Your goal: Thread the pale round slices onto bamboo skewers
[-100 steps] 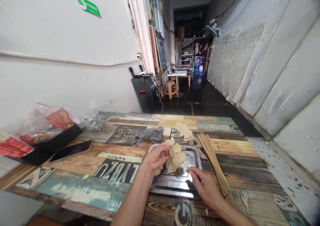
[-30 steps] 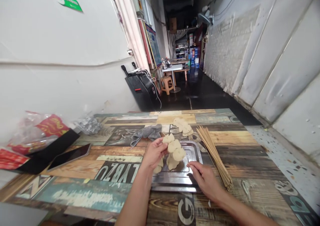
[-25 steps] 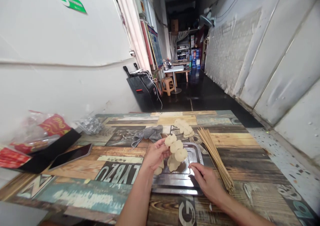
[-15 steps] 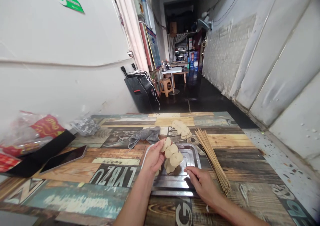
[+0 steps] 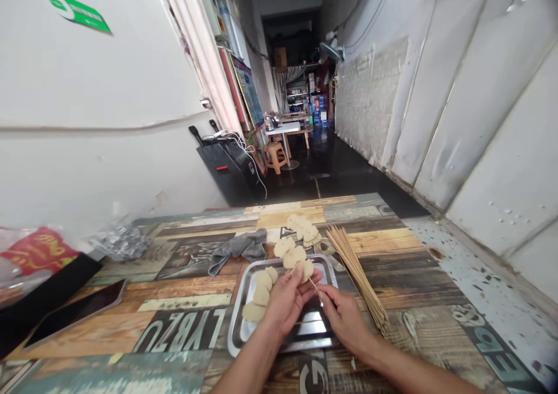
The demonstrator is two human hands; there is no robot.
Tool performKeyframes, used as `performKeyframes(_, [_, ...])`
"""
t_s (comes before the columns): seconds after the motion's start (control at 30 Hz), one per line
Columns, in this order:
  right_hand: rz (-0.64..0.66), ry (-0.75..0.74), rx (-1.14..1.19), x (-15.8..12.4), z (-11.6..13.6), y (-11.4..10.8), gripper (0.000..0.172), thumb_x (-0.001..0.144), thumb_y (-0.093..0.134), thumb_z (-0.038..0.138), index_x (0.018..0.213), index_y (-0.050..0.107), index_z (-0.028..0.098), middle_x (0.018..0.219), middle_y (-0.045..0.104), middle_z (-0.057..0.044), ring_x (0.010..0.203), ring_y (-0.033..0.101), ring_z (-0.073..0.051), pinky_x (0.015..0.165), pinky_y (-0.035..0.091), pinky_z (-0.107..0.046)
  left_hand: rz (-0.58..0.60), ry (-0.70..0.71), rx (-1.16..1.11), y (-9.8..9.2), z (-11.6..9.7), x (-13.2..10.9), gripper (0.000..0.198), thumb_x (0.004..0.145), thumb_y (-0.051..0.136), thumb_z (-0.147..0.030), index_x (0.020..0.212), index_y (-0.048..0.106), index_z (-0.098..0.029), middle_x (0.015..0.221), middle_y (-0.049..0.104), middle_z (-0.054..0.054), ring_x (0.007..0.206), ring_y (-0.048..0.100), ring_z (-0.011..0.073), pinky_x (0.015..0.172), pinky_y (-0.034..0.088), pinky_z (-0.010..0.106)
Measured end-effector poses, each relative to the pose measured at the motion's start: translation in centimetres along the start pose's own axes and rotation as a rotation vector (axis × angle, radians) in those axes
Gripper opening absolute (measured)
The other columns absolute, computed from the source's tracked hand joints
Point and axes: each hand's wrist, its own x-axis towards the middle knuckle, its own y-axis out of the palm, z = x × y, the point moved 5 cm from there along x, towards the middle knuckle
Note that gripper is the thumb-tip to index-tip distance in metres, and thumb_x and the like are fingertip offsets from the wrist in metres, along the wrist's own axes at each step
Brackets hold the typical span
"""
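My left hand (image 5: 285,298) is closed on a skewer strung with pale round dough pieces (image 5: 292,255), its fingers around the lowest piece, above a steel tray (image 5: 322,330). My right hand (image 5: 342,315) pinches the bare lower end of that bamboo skewer (image 5: 313,283). A second skewer of the same pale pieces (image 5: 260,292) lies on the tray's left side. A loose heap of the pale pieces (image 5: 300,226) sits on the table beyond the tray.
A bundle of bamboo skewers (image 5: 357,275) lies right of the tray. A grey cloth (image 5: 238,247), a dark phone (image 5: 74,311), a black case (image 5: 41,292) and red plastic bags (image 5: 37,249) lie on the patterned wooden table (image 5: 405,278). A white wall runs along the left.
The left hand has lowered the strung skewer toward the tray and shifted its grip to the lowest piece. A second filled skewer now shows lying on the tray. The camera has swung right.
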Motion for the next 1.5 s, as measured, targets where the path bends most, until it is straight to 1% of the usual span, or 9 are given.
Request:
performKeyframes(0.1, [0.007,0.005,0.012,-0.1,-0.1,0.1,0.029,0.092,0.038,0.028,0.096,0.065,0.018,0.086,0.07,-0.005,0.077,0.065,-0.016,0.07,0.047,-0.024,-0.016,0.051,0.016,-0.1,0.0,0.1,0.03,0.08,0.062,-0.033,0.095,0.059,-0.007,0.097,0.066,0.02,0.091,0.065,0.0266,0.074,0.055,0.036])
performKeyframes(0.37, [-0.008,0.013,0.004,-0.1,-0.1,0.0,0.028,0.092,0.038,0.028,0.094,0.064,0.017,0.081,0.069,-0.005,0.073,0.063,-0.015,0.067,0.045,-0.023,0.026,0.025,0.066,0.2,0.3,-0.1,0.03,0.076,0.065,-0.036,0.09,0.062,-0.009,0.097,0.067,0.017,0.09,0.065,0.0241,0.078,0.054,0.035])
performKeyframes(0.47, [-0.009,0.022,-0.009,-0.2,-0.2,0.0,0.029,0.091,0.038,0.028,0.091,0.064,0.017,0.079,0.069,-0.004,0.071,0.063,-0.015,0.065,0.045,-0.023,-0.012,0.088,0.063,-0.2,-0.8,0.0,0.035,0.076,0.065,-0.04,0.095,0.062,-0.01,0.098,0.067,0.015,0.089,0.065,0.0237,0.075,0.054,0.035])
performKeyframes(0.6, [0.031,0.03,-0.002,-0.4,-0.2,0.3,0.028,0.092,0.038,0.029,0.09,0.064,0.018,0.079,0.069,-0.004,0.071,0.063,-0.015,0.066,0.044,-0.023,-0.064,0.191,0.017,-1.1,-2.6,0.4,0.029,0.078,0.064,-0.03,0.097,0.061,-0.008,0.097,0.067,0.015,0.086,0.066,0.0214,0.078,0.054,0.034])
performKeyframes(0.77, [0.087,0.027,-0.005,-0.6,-0.1,0.7,0.029,0.092,0.037,0.029,0.089,0.064,0.017,0.078,0.068,-0.003,0.071,0.062,-0.015,0.065,0.043,-0.023,-0.076,0.172,0.03,-1.7,-2.8,0.9,0.023,0.079,0.063,-0.024,0.095,0.062,-0.008,0.091,0.068,0.014,0.078,0.066,0.0185,0.072,0.055,0.031])
performKeyframes(1.0, [0.076,0.029,-0.012,-0.7,-0.4,0.7,0.027,0.091,0.039,0.027,0.089,0.064,0.017,0.078,0.068,-0.003,0.07,0.062,-0.014,0.065,0.042,-0.022,-0.066,0.185,0.074,-1.4,-2.4,0.9,0.024,0.076,0.066,-0.025,0.093,0.064,-0.007,0.089,0.068,0.012,0.072,0.065,0.0156,0.066,0.054,0.026])
performKeyframes(1.23, [0.059,0.043,-0.004,-0.3,-0.2,0.4,0.028,0.091,0.039,0.028,0.09,0.065,0.018,0.079,0.069,-0.003,0.07,0.062,-0.015,0.065,0.043,-0.022,-0.043,0.164,0.069,-1.2,-2.2,0.8,0.027,0.077,0.065,-0.027,0.096,0.064,-0.008,0.092,0.068,0.013,0.078,0.065,0.0156,0.073,0.054,0.026])
performKeyframes(1.33, [0.049,0.042,0.008,-0.1,0.0,0.1,0.028,0.091,0.039,0.028,0.089,0.065,0.018,0.078,0.069,-0.003,0.069,0.062,-0.015,0.064,0.044,-0.023,-0.032,0.125,0.056,-1.3,-2.2,0.8,0.028,0.078,0.065,-0.029,0.099,0.062,-0.011,0.097,0.067,0.013,0.079,0.066,0.0161,0.072,0.054,0.027])
performKeyframes(1.5, [0.03,0.073,0.009,0.2,-0.1,-0.4,0.033,0.091,0.038,0.031,0.092,0.066,0.015,0.075,0.069,-0.005,0.067,0.062,-0.016,0.061,0.044,-0.023,-0.002,0.082,0.119,-1.6,-2.4,0.8,0.031,0.075,0.068,-0.022,0.103,0.06,-0.011,0.098,0.067,0.012,0.077,0.066,0.0151,0.066,0.053,0.023])
